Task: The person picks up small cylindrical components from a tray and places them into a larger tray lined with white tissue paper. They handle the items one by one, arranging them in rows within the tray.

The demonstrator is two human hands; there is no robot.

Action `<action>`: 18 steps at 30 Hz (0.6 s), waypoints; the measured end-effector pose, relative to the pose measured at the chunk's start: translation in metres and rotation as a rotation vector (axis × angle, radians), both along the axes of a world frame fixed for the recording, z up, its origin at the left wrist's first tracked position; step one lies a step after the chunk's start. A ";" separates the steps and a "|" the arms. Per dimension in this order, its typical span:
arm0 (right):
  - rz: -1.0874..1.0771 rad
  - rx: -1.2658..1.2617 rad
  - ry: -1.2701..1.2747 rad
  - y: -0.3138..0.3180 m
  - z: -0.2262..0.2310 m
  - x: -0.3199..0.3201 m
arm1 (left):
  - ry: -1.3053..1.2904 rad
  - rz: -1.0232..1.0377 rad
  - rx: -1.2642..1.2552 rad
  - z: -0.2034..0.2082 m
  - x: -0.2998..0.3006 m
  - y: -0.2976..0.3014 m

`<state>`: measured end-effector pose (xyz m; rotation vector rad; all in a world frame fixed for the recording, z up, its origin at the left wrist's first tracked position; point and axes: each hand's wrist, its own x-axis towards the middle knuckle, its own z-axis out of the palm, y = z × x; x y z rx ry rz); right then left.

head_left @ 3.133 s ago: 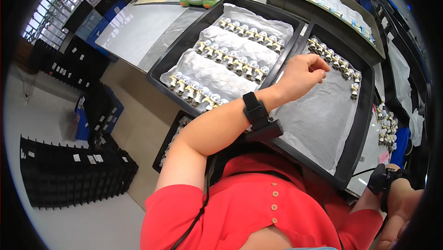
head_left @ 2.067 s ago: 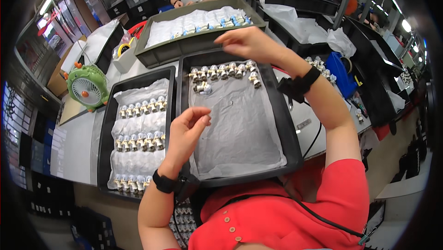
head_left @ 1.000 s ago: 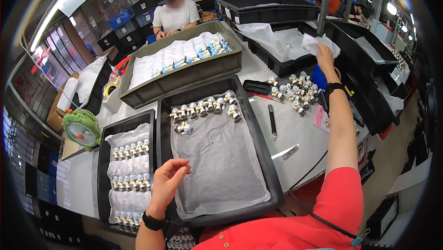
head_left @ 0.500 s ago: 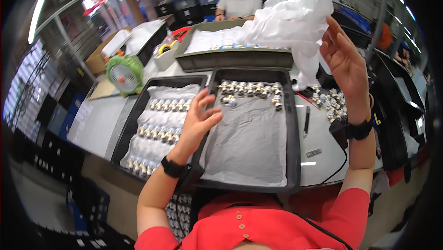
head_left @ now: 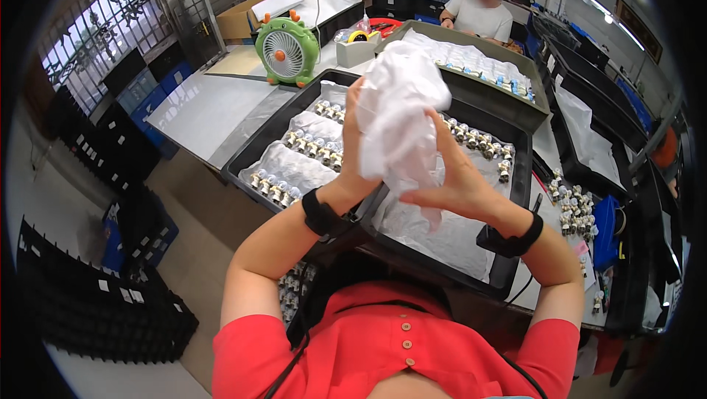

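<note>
A crumpled, thin white sheet (head_left: 401, 104) is bunched up in front of me, held between both hands above the trays. My left hand (head_left: 352, 145) presses its left side, with some fingertips hidden behind it. Around its lower right side curl the fingers and thumb of my right hand (head_left: 462, 182). Beneath is a black tray (head_left: 520, 215) lined with pale sheeting, with small metal fittings (head_left: 479, 137) along its far and right sides; hands and sheet hide part of it. The black tray (head_left: 274, 126) to its left holds several rows of similar fittings (head_left: 313, 150) between folds of white sheeting.
Behind stands an olive tray (head_left: 508, 97) of more parts, with a person (head_left: 479, 14) beyond. A green fan (head_left: 287, 51) and a tape dispenser (head_left: 357, 51) are at the back left. Loose fittings (head_left: 577, 211) and a blue pouch (head_left: 607, 231) lie right.
The white sheet has come down from the upper right to the middle, into both hands. My left hand has moved from beside the trays onto it. The view has turned to the right.
</note>
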<state>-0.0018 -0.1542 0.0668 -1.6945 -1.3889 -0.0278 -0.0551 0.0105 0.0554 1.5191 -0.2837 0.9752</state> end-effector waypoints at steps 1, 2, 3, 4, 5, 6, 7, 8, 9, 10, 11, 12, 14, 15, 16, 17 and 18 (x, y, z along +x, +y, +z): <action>-0.006 0.021 0.157 0.008 -0.006 0.003 | -0.013 0.005 0.029 -0.003 -0.002 0.009; 0.003 0.040 0.315 0.017 -0.009 0.005 | -0.032 0.018 0.049 -0.002 -0.008 0.022; 0.027 0.032 0.445 0.020 -0.007 0.011 | -0.064 0.000 0.029 0.002 -0.013 0.032; 0.053 0.023 0.574 0.021 -0.004 0.021 | -0.055 0.116 0.066 0.004 -0.017 0.046; 0.080 0.010 0.704 0.022 -0.001 0.030 | -0.045 0.234 0.101 0.003 -0.022 0.060; 0.094 0.050 0.763 0.020 0.001 0.038 | -0.010 0.077 -0.163 0.015 -0.035 0.060; 0.108 0.089 0.821 0.017 0.002 0.045 | 0.087 0.061 -0.146 0.024 -0.046 0.072; 0.096 0.121 0.868 0.015 0.006 0.052 | 0.131 0.107 -0.129 0.029 -0.058 0.085; 0.082 0.130 0.884 0.014 0.010 0.059 | 0.175 0.152 -0.114 0.033 -0.069 0.100; 0.030 0.147 0.912 0.015 0.016 0.062 | 0.177 0.186 -0.104 0.030 -0.079 0.120; -0.022 0.161 0.940 0.017 0.020 0.067 | 0.181 0.219 -0.096 0.025 -0.090 0.143; 0.018 0.175 1.004 0.018 0.021 0.074 | 0.259 0.277 -0.120 0.029 -0.102 0.165; 0.017 0.119 1.045 0.026 0.018 0.081 | 0.279 0.300 -0.274 0.042 -0.121 0.174; 0.009 0.095 1.061 0.027 0.019 0.083 | 0.242 0.223 -0.289 0.050 -0.128 0.177; 0.040 0.055 1.049 0.027 0.015 0.089 | 0.205 0.147 -0.304 0.057 -0.137 0.185; 0.061 0.020 1.064 0.033 0.013 0.089 | 0.165 0.085 -0.316 0.062 -0.148 0.193; 0.082 -0.015 1.078 0.038 0.012 0.088 | 0.193 0.240 -0.226 0.065 -0.155 0.197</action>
